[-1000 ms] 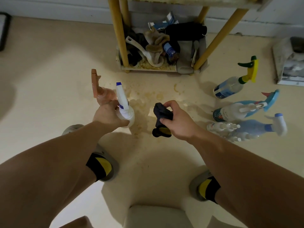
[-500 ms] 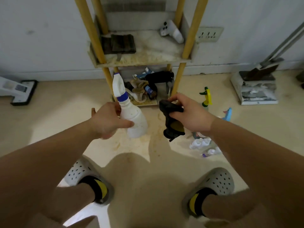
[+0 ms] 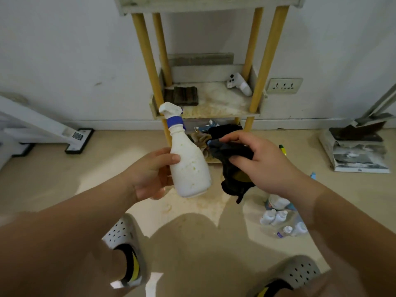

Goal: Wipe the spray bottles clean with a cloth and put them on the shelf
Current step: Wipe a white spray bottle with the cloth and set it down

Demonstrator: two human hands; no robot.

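left hand [image 3: 150, 174]: grips white spray bottle [image 3: 188, 161] round its body, upright, in the air in front of the shelf [image 3: 205, 112]
right hand [image 3: 265, 163]: fingers curled round dark cloth [image 3: 233, 168], just right of the bottle, not touching it
floor bottles [image 3: 282, 219]: small cluster on the floor, right of the held bottle
shelf: middle board carries a white controller [image 3: 239, 84] and a dark pad [image 3: 184, 95]

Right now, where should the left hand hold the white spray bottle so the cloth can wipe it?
Low on the body of the white spray bottle, from its left side, where the left hand grips it upright; that leaves the right side facing the cloth.
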